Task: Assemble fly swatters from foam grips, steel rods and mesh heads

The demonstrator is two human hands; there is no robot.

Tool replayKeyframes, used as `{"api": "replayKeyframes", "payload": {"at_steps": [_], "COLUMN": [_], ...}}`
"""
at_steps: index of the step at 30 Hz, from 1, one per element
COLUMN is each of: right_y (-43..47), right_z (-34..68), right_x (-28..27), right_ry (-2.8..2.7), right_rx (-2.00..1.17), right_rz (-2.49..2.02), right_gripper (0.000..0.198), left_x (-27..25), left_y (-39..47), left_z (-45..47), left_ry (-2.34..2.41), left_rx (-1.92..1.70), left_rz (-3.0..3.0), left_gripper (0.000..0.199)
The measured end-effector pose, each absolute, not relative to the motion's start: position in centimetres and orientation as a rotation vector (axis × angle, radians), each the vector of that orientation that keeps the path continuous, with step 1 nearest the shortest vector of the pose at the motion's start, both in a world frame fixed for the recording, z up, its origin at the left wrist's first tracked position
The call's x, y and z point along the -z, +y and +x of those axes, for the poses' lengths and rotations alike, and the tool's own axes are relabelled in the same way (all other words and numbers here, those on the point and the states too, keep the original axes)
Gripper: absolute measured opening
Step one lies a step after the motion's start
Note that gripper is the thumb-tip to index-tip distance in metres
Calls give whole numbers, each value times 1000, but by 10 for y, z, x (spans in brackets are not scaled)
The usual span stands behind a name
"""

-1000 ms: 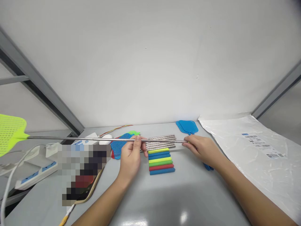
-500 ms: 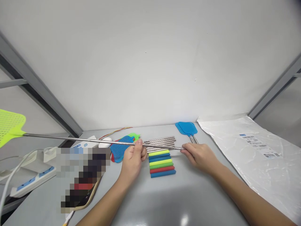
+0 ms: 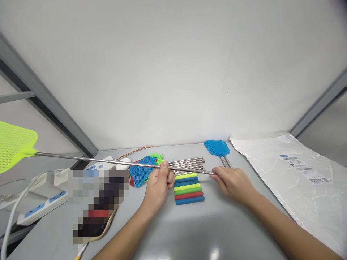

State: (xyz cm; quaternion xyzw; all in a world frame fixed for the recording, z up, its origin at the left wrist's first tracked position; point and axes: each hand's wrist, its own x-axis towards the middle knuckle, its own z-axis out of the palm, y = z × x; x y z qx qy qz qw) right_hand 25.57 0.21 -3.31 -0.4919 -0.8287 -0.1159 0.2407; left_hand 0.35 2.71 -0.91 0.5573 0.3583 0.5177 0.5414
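Observation:
A fly swatter [image 3: 108,161] with a yellow-green mesh head and a long, extended metal rod stretches across the view, its head at the far left. My left hand [image 3: 159,184] is closed around the rod near its middle, thumb on top. At the rod's right end, my right hand [image 3: 233,183] grips it, and the fingers hide the tip. Below the rod lies a row of coloured handle sleeves [image 3: 189,188] in yellow, blue, green and red. Several bare metal rods [image 3: 189,162] lie behind them. Loose swatter heads [image 3: 143,171] in blue, green and red rest beyond my left hand.
Blue fly swatters [image 3: 217,147] lie at the back by the wall. A white plastic mailer [image 3: 292,180] covers the right side. On the left are power strips [image 3: 43,207] with cables, a white mouse [image 3: 123,163] and a blurred-out object [image 3: 101,206].
The whole view has shifted slightly, so most things sit a little further right. Both hands keep their hold on the swatter's rod, whose head shows a bit more.

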Motion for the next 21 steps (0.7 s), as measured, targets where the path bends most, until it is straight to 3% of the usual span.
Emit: {"api": "replayKeyframes", "payload": {"at_steps": [8, 21], "right_y": [9, 16], "right_z": [269, 287], "right_x": [28, 20], "right_ry": [-2271, -2232], "right_rx": [329, 378], "right_rz": [-1323, -1343], "right_gripper": [26, 29], "left_x": [1, -24], "left_y": [37, 63], "left_z": [-9, -48], "left_ry": [837, 907], "left_rx": [-1207, -2021], "left_rz": [1357, 1016], "left_gripper": [54, 47]}}
